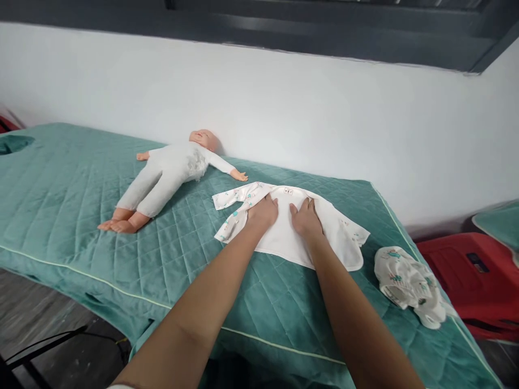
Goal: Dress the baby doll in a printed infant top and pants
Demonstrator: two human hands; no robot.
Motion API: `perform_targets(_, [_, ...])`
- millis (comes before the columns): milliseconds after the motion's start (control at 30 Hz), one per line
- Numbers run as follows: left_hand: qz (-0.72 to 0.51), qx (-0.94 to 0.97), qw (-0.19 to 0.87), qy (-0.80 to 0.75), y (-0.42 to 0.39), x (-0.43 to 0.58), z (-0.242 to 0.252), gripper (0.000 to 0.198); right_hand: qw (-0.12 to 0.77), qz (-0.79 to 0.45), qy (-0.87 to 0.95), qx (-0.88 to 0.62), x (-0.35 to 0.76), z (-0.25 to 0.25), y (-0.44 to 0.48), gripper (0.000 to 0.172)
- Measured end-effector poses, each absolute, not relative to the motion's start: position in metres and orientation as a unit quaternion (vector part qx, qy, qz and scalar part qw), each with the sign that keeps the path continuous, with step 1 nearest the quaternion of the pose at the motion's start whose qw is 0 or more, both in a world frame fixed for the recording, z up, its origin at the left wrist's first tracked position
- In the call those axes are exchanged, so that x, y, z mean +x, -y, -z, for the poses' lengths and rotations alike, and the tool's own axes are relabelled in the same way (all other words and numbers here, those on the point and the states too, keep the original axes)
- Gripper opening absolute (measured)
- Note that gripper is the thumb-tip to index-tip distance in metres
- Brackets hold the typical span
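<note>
A small white baby shirt with a coloured print lies spread on the green quilted cover, its front open and its plain inside facing up. My left hand rests on the inside of the shirt beside the printed left flap, fingers stretched forward and thumb apart. Opposite it, my right hand lies on the cloth near the other flap, with thumb and fingers apart. Both hands touch the shirt. Up and to the left, a baby doll with a white cloth body lies on its back, one arm reaching toward the shirt.
A bunched white printed garment sits near the right edge of the green-covered bed. The white wall runs along the back. Beyond the right edge is a red plastic object. Dark floor shows at lower left.
</note>
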State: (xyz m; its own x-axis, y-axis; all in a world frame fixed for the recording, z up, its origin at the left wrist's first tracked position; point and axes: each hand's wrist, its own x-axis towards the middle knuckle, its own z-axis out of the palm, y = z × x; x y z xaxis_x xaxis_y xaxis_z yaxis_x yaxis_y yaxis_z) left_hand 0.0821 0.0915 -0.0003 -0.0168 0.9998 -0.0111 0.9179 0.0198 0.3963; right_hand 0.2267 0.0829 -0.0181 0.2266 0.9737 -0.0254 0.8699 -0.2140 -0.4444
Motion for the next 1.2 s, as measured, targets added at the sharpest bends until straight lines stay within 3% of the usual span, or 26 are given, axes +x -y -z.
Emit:
perform_targets(167, [-0.134, 0.715, 0.118, -0.676, -0.072, 0.08, 0.005, 0.065, 0.147, -0.15, 0.654, -0.727, 0.234, 0.02, -0.069, 0.084])
perform_targets(467, [-0.132, 0.738, 0.064, -0.658, -0.036, 0.075, 0.017, 0.067, 0.068, -0.04, 0.761, -0.645, 0.242, 0.022, -0.027, 0.076])
perform_targets(633, [-0.145, 0.752, 0.043, -0.641, -0.014, 0.069, 0.018, 0.064, 0.067, 0.001, 0.785, -0.616, 0.246, 0.02, 0.008, 0.074])
perform_targets(1000, [-0.252, 0.778, -0.009, -0.575, 0.073, 0.047, 0.026, 0.05, 0.159, 0.028, 0.831, -0.532, 0.263, 0.029, 0.089, 0.067])
perform_targets(1100, [-0.362, 0.764, -0.009, -0.534, 0.086, 0.03, 0.027, 0.035, 0.205, -0.045, 0.818, -0.536, 0.252, 0.024, 0.097, 0.065])
perform_targets(1200, [-0.481, 0.687, -0.022, -0.544, 0.087, 0.007, 0.029, 0.036, 0.281, -0.189, 0.764, -0.548, 0.229, 0.012, 0.082, 0.063])
